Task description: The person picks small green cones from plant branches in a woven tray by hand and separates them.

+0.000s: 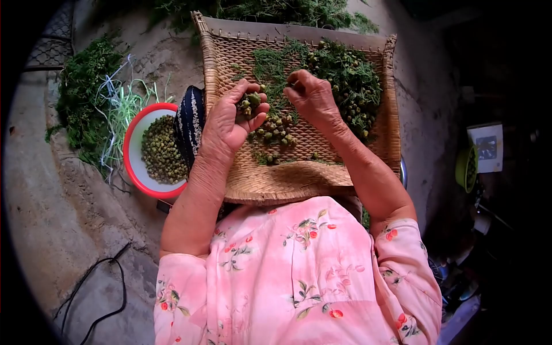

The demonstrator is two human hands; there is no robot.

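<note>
My left hand (234,117) is cupped palm up over the left part of a woven tray (322,183), its fingers curled around several small green-brown cones (247,106). To the right of it, my right hand (310,99) hangs over the tray's middle with thumb and fingertips pressed together; whatever they pinch is too small to make out. Loose cones (277,132) lie on the weave below and between my hands. Green sprigs with cones (351,80) are heaped on the tray's right side, and thin leafy bits (269,62) lie near its upper middle.
Left of the tray stands a red-rimmed white bowl (133,167) of cones, beside a dark patterned cloth (190,123). Green branches (86,92) and pale plastic strands (118,109) lie farther left. A black cable (123,287) crosses the lower-left floor. A green basket (464,168) is at right.
</note>
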